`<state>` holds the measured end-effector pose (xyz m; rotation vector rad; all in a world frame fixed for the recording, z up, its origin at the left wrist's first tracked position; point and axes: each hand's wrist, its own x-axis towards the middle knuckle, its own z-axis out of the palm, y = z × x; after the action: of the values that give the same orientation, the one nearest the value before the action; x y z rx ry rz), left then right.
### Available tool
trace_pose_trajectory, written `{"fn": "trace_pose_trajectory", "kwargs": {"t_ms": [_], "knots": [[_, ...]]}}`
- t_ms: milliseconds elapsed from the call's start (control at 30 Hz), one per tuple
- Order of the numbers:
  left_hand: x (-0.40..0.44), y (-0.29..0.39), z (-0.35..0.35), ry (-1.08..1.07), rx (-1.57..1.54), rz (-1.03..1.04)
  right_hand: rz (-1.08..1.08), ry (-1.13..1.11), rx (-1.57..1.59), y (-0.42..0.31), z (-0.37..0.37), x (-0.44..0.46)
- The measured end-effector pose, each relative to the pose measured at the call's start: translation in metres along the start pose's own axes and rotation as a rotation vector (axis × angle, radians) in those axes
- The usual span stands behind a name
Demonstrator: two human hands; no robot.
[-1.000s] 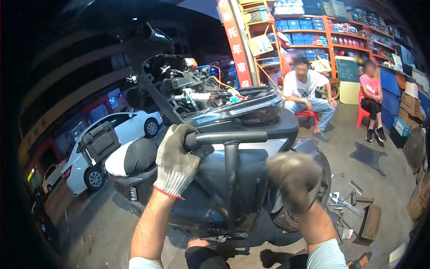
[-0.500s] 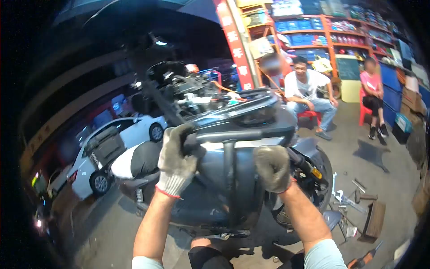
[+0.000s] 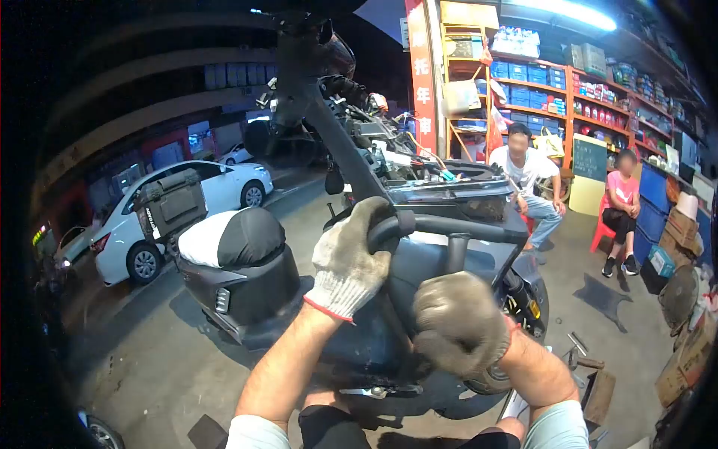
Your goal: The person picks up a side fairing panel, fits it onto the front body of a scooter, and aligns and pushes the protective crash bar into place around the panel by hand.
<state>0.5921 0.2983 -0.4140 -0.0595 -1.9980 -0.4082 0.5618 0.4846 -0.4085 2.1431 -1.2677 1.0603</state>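
Note:
A dark scooter (image 3: 366, 337) stands in front of me with its front bodywork opened up. In its grey-white knit glove with a red cuff edge, my left hand (image 3: 351, 258) is wrapped round the curved left end of a black tubular bar (image 3: 479, 228) along the scooter's side. My right hand (image 3: 460, 322), gloved alike and slightly blurred, is closed in a fist in front of the bar's upright tube (image 3: 456, 254). Whatever it holds, if anything, is hidden. Exposed wiring and parts (image 3: 389, 142) lie beyond the bar. A black-and-white cover (image 3: 235, 238) sits over the seat.
Two people sit at the back right, one in a white top (image 3: 523, 168), one in pink (image 3: 622, 191). Tools and a wooden box (image 3: 600, 396) lie on the floor at right. Stocked shelves (image 3: 572, 93) line the wall. A white car (image 3: 217, 187) stands at left.
The camera view has shifted, so the scooter appears turned. My left hand remains on the bar's left end. My right fist has come nearer and lower, now in front of the upright tube.

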Motion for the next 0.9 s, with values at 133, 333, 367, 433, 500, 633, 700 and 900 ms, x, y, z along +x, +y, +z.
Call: {"fn": "trace_pose_trajectory", "kwargs": {"t_ms": [133, 333, 367, 433, 500, 633, 700, 900], "knots": [[-0.002, -0.007, 0.006, 0.085, -0.009, 0.022, 0.176, -0.23, -0.141, 0.017, 0.018, 0.021], [-0.001, -0.018, 0.003, 0.052, -0.185, 0.06, 0.321, -0.371, -0.137, 0.022, 0.014, 0.041], [0.001, -0.018, -0.002, 0.004, -0.241, 0.068, 0.325, -0.375, -0.151, 0.024, 0.013, 0.044], [0.004, -0.019, -0.02, -0.102, -0.317, 0.049, 0.529, -0.551, -0.242, 0.029, 0.012, 0.047], [0.005, -0.026, -0.031, -0.293, -0.416, -0.003, 0.492, -0.448, -0.227, 0.034, 0.016, 0.048], [0.0, -0.042, -0.04, -0.44, -0.751, -0.064, 0.616, -0.594, -0.258, 0.031, 0.014, 0.049], [-0.003, -0.054, -0.028, -0.275, -0.559, 0.195, 0.376, -0.382, -0.505, 0.025, 0.02, 0.039], [0.0, -0.069, -0.019, -0.261, -0.668, 0.283, 0.454, 0.041, -0.754, -0.005, 0.024, 0.028]]}}
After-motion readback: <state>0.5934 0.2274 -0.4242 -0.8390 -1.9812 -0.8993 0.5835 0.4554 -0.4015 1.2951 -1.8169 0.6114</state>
